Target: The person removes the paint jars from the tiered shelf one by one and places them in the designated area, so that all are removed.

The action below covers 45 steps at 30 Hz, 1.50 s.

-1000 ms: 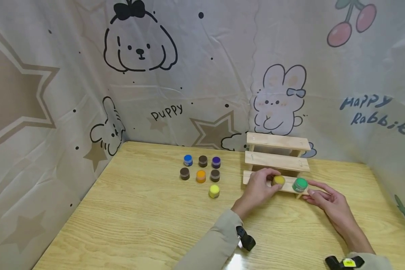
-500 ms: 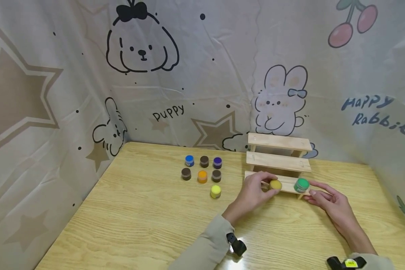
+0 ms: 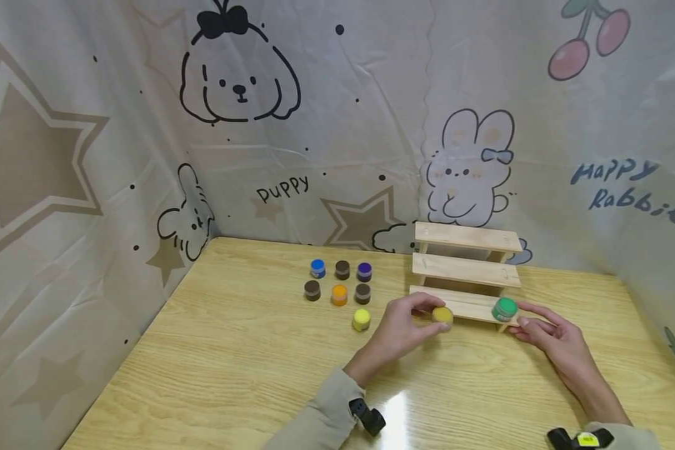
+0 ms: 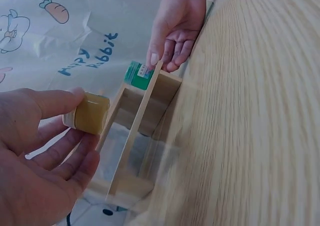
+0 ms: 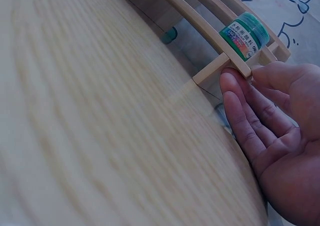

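Observation:
In the head view my left hand (image 3: pixel 402 325) pinches a mustard-yellow paint jar (image 3: pixel 442 315) between thumb and fingers, just in front of the wooden tiered stand (image 3: pixel 465 270). The left wrist view shows this jar (image 4: pixel 90 113) lying sideways in the grip, apart from the stand. A green paint jar (image 3: pixel 505 309) stands upright at the right end of the lowest step, its printed label turned to the right wrist view (image 5: pixel 245 36). There, my right hand (image 5: pixel 280 121) holds the end of that step between thumb and fingertips, beside the green jar.
Left of the stand, several jars stand in two rows on the wooden table (image 3: pixel 230 356), among them a blue jar (image 3: pixel 317 269), a purple jar (image 3: pixel 364 272) and an orange jar (image 3: pixel 340 295). A bright yellow jar (image 3: pixel 362 319) stands in front. Printed cloth hangs behind.
My left hand has drawn the mustard-yellow jar left and toward me, away from the lowest step and the green jar. The right hand has stayed at the step's end.

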Each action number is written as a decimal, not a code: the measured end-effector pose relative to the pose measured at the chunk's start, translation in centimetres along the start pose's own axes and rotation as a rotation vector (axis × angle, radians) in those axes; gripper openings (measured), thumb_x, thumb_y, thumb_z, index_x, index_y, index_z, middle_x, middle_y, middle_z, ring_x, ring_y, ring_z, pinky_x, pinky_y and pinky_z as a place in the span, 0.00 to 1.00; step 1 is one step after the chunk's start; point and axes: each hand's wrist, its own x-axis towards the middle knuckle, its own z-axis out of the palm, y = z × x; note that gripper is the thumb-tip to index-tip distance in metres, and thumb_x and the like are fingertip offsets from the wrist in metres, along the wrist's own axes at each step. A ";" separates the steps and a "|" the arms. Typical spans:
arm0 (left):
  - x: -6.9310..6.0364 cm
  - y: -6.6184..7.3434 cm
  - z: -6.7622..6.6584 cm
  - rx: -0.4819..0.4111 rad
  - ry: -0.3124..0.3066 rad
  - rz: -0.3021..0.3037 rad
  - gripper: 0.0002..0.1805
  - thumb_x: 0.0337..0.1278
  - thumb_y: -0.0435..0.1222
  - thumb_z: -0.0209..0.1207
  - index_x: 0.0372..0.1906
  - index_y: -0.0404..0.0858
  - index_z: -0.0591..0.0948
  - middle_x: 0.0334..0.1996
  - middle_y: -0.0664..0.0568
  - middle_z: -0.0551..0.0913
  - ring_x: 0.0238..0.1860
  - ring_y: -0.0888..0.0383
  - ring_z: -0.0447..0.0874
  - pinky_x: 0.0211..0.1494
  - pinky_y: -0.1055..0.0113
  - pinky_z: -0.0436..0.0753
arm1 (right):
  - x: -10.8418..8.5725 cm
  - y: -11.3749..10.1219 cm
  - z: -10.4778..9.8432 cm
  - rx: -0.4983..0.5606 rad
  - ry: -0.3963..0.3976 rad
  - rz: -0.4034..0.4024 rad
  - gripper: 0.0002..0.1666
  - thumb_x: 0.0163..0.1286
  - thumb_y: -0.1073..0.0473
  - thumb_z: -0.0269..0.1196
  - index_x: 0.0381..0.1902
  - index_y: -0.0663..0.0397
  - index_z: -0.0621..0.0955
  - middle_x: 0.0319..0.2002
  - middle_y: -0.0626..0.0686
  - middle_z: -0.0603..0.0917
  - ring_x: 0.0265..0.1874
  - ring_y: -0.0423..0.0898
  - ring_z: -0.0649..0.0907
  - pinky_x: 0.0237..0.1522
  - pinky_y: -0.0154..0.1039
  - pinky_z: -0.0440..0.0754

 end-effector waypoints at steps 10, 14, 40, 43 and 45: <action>-1.7 -0.4 -2.1 -0.016 0.022 -0.008 0.17 0.59 0.35 0.73 0.52 0.40 0.85 0.47 0.58 0.86 0.46 0.68 0.81 0.56 0.64 0.84 | -0.2 0.1 0.0 0.009 -0.008 -0.019 0.20 0.77 0.67 0.60 0.64 0.52 0.80 0.44 0.50 0.91 0.42 0.43 0.90 0.46 0.37 0.87; -2.5 -0.2 -3.1 -0.032 0.035 -0.007 0.17 0.59 0.35 0.72 0.53 0.38 0.85 0.47 0.57 0.87 0.47 0.67 0.81 0.57 0.63 0.84 | -0.1 0.1 0.0 0.019 -0.016 -0.021 0.20 0.77 0.67 0.60 0.65 0.54 0.79 0.45 0.50 0.91 0.42 0.44 0.90 0.46 0.38 0.87; -6.8 -2.1 -9.2 -0.007 0.145 -0.076 0.18 0.56 0.32 0.74 0.52 0.39 0.86 0.47 0.53 0.87 0.50 0.53 0.84 0.57 0.51 0.84 | -0.1 0.0 0.1 0.005 -0.008 -0.009 0.21 0.77 0.66 0.61 0.66 0.53 0.79 0.46 0.49 0.90 0.43 0.43 0.90 0.46 0.37 0.86; -7.1 -2.5 -10.0 -0.003 0.153 -0.087 0.18 0.56 0.31 0.74 0.52 0.39 0.86 0.47 0.53 0.86 0.51 0.53 0.84 0.58 0.52 0.83 | -0.1 0.0 0.0 0.005 -0.009 -0.013 0.21 0.77 0.66 0.61 0.65 0.53 0.79 0.45 0.49 0.90 0.42 0.43 0.90 0.46 0.37 0.86; -7.2 -2.7 -10.6 0.008 0.161 -0.088 0.18 0.55 0.30 0.74 0.52 0.39 0.86 0.47 0.53 0.87 0.51 0.53 0.84 0.58 0.52 0.83 | -0.1 0.1 0.0 0.007 -0.010 -0.016 0.21 0.77 0.66 0.60 0.65 0.53 0.79 0.45 0.50 0.91 0.42 0.43 0.90 0.46 0.37 0.86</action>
